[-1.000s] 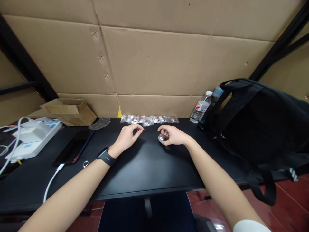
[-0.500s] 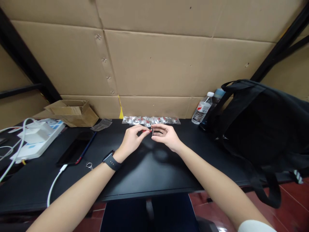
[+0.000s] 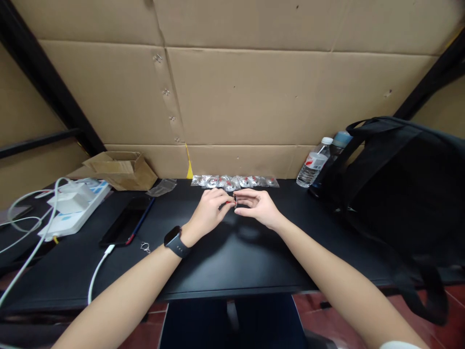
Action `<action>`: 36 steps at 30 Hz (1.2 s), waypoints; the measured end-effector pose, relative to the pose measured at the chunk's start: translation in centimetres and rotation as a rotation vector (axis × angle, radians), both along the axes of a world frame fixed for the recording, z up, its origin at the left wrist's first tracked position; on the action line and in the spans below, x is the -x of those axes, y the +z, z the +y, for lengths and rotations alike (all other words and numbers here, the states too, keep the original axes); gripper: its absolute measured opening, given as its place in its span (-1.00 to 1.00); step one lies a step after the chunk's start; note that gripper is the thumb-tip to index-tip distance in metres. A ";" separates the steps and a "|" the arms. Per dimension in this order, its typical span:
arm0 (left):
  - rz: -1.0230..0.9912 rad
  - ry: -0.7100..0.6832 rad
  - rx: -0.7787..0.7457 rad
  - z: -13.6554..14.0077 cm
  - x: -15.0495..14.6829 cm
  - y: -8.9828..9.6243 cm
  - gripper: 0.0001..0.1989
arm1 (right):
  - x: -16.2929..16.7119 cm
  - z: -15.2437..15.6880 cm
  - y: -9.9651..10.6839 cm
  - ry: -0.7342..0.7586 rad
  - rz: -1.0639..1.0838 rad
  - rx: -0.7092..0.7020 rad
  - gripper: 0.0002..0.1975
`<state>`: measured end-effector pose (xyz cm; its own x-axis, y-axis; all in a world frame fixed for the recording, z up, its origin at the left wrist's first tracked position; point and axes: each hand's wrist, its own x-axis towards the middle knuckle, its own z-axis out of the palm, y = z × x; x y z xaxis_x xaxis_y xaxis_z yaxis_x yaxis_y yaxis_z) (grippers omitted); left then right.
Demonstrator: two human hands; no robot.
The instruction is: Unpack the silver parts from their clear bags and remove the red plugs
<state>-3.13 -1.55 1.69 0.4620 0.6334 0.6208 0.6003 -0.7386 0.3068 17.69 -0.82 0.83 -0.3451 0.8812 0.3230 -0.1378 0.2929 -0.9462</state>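
One disc (image 3: 236,201), likely stiff and slick, best held by its rim, sits above the table (image 3: 218,264) in your half-curled right fingers (image 3: 247,193), beside the red bit (image 3: 228,202) your left fingers (image 3: 222,199) pinch.

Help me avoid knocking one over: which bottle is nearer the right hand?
The white-capped bottle; the blue-capped bottle stands farther from the right hand, beside the black backpack.

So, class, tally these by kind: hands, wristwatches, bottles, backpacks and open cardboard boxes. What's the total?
Left hand and right hand: 2
Wristwatch: 1
Bottles: 2
Black backpack: 1
Open cardboard box: 1
Total: 7
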 end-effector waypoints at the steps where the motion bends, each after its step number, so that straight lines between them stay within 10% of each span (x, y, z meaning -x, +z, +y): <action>1: 0.013 0.000 -0.009 0.0 0.0 0.0 -0.81 | 0.0 0.0 -0.1 -0.001 -0.013 -0.020 -0.43; 26: -0.113 0.103 -0.014 -0.4 0.0 0.5 -0.77 | -0.7 -0.2 0.8 -0.161 -0.468 -0.339 -0.86; 36: 0.180 -0.180 0.169 0.7 0.0 -0.9 -0.76 | -1.3 0.5 0.3 -0.161 -0.630 -0.493 -0.93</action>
